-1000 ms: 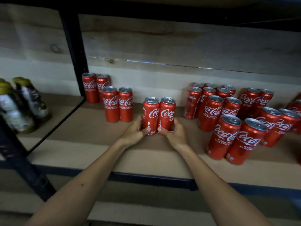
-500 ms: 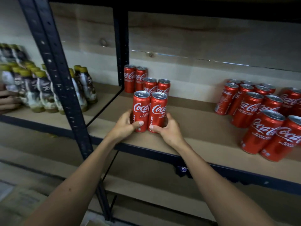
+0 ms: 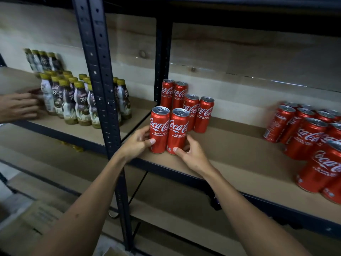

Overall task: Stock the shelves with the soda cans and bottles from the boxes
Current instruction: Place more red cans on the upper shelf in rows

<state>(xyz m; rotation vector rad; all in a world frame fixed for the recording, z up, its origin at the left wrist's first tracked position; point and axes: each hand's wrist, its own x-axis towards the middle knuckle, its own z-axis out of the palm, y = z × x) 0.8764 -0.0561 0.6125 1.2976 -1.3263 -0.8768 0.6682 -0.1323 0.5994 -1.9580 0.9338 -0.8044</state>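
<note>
Two red soda cans stand upright side by side near the front left corner of the shelf board. My left hand grips the left can low on its side. My right hand grips the right can near its base. Behind them stand two more pairs of red cans, going back toward the rear post. A large group of red cans fills the right part of the same shelf.
A dark metal upright stands just left of my left hand. Beyond it, brown bottles with yellow caps crowd the neighbouring shelf, and another person's hand touches them. A cardboard box lies on the floor at lower left.
Both hands have slid the pair of cans leftward along the shelf, up to the pairs by the rear post. My view has turned left, bringing the bottle shelf and the other person's hand into sight.
</note>
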